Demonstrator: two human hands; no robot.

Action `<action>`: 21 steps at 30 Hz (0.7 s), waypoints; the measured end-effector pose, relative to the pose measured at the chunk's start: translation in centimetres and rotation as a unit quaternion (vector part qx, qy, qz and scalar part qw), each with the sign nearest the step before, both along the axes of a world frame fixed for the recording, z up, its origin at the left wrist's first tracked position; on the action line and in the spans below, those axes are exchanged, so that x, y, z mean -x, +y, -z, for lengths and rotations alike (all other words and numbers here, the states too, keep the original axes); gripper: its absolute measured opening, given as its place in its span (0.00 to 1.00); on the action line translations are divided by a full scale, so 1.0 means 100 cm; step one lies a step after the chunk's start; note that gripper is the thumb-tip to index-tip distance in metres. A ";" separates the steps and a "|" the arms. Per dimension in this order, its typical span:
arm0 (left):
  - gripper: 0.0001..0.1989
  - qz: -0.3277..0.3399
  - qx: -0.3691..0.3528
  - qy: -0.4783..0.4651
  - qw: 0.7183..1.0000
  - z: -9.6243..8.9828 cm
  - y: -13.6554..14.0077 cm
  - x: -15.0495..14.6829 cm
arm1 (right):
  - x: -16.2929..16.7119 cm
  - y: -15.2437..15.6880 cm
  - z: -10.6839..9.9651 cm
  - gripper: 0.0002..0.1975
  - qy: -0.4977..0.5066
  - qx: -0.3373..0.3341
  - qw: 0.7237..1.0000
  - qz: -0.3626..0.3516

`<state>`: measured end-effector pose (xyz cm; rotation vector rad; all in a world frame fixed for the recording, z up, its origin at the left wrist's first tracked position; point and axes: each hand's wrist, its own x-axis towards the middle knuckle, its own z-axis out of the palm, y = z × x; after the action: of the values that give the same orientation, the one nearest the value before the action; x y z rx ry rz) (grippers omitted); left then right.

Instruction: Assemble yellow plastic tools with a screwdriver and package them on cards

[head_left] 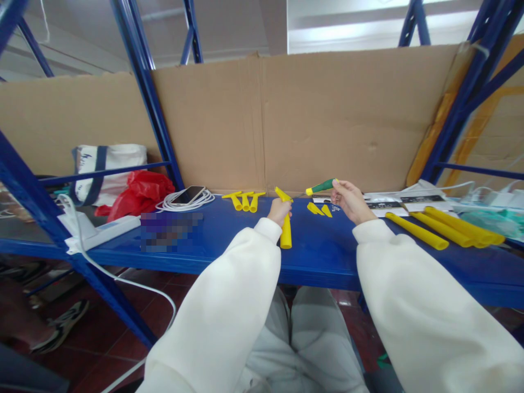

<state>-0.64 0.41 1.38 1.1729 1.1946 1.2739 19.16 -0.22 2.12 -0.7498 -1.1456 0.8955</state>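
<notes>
My left hand (280,210) is wrapped around a yellow tube (286,234), which stands tilted over the blue shelf. A pointed yellow part (282,193) shows above the fist; how it joins the tube is hidden. In my right hand (350,201) is the end of a screwdriver (321,186) with a green and yellow handle. Its thin shaft points left, toward the top of the tube; I cannot tell whether the tip touches. Between my hands lie small yellow fin-shaped pieces (314,208).
Three yellow tubes with crosswise pieces (245,203) lie left of my hands. Several plain yellow tubes (417,231) rest at right, near white papers (385,206). A phone (190,195) sits on a coiled white cable (172,204). Cardboard (327,120) backs the blue shelf (229,240).
</notes>
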 end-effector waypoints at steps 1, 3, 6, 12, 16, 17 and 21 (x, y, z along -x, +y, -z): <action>0.09 -0.002 -0.001 -0.001 1.000 0.000 0.000 0.000 | 0.000 0.000 0.000 0.29 0.000 0.000 1.000 0.002; 0.09 -0.007 -0.003 -0.004 1.000 0.000 -0.001 -0.001 | 0.000 0.000 0.000 0.30 -0.003 -0.001 1.000 0.004; 0.09 -0.006 -0.002 -0.002 1.000 0.000 -0.001 -0.001 | 0.001 0.000 0.000 0.29 -0.013 0.000 1.000 0.008; 0.07 0.001 -0.003 0.009 1.000 0.001 0.001 -0.001 | 0.002 -0.002 -0.002 0.27 -0.027 0.022 0.999 0.013; 0.06 0.003 0.002 0.007 1.000 -0.001 -0.002 -0.001 | 0.003 -0.003 -0.003 0.25 -0.029 0.034 0.999 0.000; 0.06 0.003 0.004 0.006 1.000 -0.001 -0.002 -0.001 | 0.003 -0.003 -0.002 0.25 -0.026 0.034 0.999 -0.003; 0.09 0.003 0.002 0.004 1.000 -0.003 -0.004 -0.002 | 0.003 0.000 -0.002 0.23 -0.008 0.024 1.000 0.001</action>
<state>-0.48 -0.02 1.63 1.1795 1.1976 1.2637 18.87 -0.19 2.27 -0.7972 -1.1405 0.9201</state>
